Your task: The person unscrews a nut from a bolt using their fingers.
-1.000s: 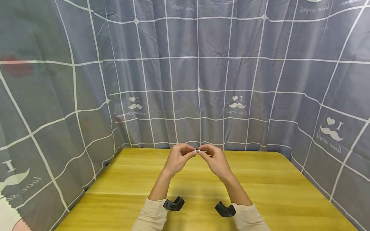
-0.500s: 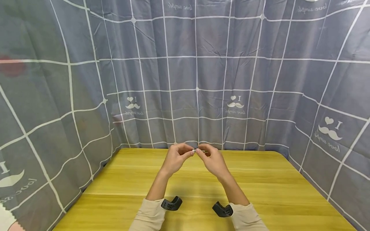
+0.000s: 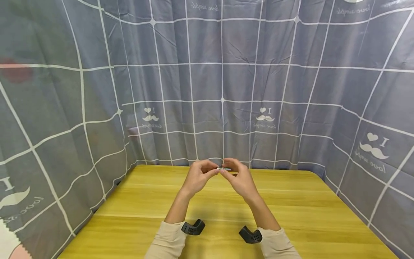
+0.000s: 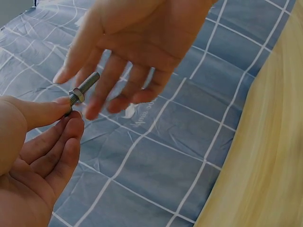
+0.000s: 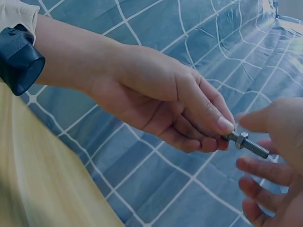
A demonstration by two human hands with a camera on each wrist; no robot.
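Note:
A metal bolt (image 4: 89,82) with a hex nut (image 4: 77,95) partway along its thread is held above the table. My left hand (image 3: 195,181) pinches one end of it between thumb and fingers, which hide that end. The threaded end points toward my right hand (image 3: 242,182). That hand's thumb and fingers are spread around the free end; in the right wrist view they stand apart from the bolt (image 5: 258,150) and the nut (image 5: 242,140).
Beneath both hands lies a yellow wood-grain table (image 3: 216,208). Grey curtains (image 3: 207,82) with white grid lines surround it at the back and sides. Black devices (image 3: 193,227) are worn on both wrists.
My right thumb and fingers have opened away from the bolt, so more of its length shows. The left hand keeps its pinch in nearly the same place.

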